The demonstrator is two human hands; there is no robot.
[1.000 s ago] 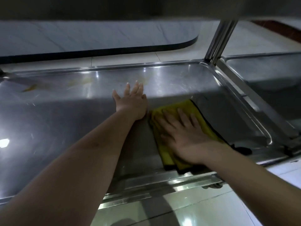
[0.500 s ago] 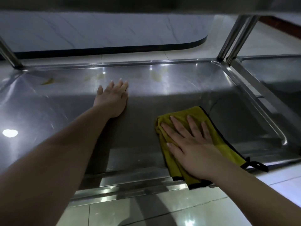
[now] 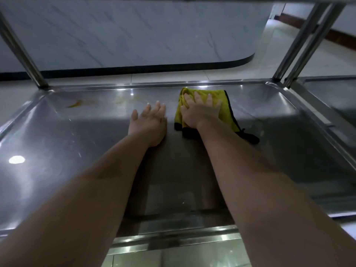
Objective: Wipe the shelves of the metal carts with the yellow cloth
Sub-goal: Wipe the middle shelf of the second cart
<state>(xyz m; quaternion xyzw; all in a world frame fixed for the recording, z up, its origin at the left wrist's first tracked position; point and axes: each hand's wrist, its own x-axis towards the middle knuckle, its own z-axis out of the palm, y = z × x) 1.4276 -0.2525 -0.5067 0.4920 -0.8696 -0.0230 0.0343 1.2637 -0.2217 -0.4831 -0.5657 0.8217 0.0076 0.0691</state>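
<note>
Steel cart shelf (image 3: 57, 151): far-edge wipe in hand.
Right hand (image 3: 200, 112): spread fingers press folded yellow cloth (image 3: 227, 110).
Left hand (image 3: 148, 124): straight fingers flat on shelf.
Next: probably leftward, over brown smears (image 3: 75, 103).

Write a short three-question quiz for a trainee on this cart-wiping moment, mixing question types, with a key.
1. True or false: the right hand presses flat on the yellow cloth.
2. On which side of the cloth do the visible brownish smears lie? A) its left B) its right C) nearer the camera
3. Fill in: the left hand rests open on the bare ____ shelf, holding nothing.
Key: 1 true; 2 A; 3 metal.
</note>
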